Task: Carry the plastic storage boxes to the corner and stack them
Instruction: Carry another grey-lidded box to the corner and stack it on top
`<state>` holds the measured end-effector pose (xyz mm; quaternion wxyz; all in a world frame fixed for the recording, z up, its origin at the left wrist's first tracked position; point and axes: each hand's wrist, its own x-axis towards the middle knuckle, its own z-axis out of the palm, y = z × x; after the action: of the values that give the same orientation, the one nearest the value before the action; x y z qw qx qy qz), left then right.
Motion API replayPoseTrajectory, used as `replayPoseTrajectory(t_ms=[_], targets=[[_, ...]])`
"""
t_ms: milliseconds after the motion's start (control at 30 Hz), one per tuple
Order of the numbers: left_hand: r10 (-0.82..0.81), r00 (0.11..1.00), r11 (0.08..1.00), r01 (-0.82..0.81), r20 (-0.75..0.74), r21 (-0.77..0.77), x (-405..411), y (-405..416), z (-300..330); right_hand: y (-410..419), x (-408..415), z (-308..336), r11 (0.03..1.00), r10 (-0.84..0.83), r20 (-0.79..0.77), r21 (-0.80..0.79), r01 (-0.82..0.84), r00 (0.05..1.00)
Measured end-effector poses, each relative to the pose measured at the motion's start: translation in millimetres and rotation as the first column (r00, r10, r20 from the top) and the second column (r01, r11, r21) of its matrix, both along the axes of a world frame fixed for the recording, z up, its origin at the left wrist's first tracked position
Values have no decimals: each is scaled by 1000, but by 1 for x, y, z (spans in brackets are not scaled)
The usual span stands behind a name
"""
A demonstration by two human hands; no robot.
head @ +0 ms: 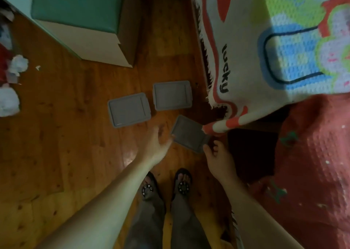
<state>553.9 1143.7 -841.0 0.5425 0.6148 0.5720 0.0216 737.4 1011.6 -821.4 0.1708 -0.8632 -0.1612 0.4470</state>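
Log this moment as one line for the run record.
stage: reaching | left hand: open, touching nearest grey box | right hand: fingers at its near corner | two other grey boxes: apart on wooden floor, unstacked

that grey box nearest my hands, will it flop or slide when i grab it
The nearest grey box looks like moulded plastic with a rim, so probably stiff, not floppy. Being small and shallow-looking, it is likely light. On the glossy wood floor it may slide if pushed.

Three grey lidded plastic boxes: two [129,110] [172,95] flat on the floor, a third [189,133] tilted nearby.
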Motion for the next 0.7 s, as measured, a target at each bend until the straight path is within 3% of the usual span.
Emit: replayPoseTrajectory(t_ms=[333,700], targets=[[-101,995,995,101,5,1,7,12,-138,-1,-2,-128,999,3,-46,-33,-4,999],[-293,955,956,293,-40,-1,22,11,-237,-13,11,-255,991,73,93,-120,-61,993]])
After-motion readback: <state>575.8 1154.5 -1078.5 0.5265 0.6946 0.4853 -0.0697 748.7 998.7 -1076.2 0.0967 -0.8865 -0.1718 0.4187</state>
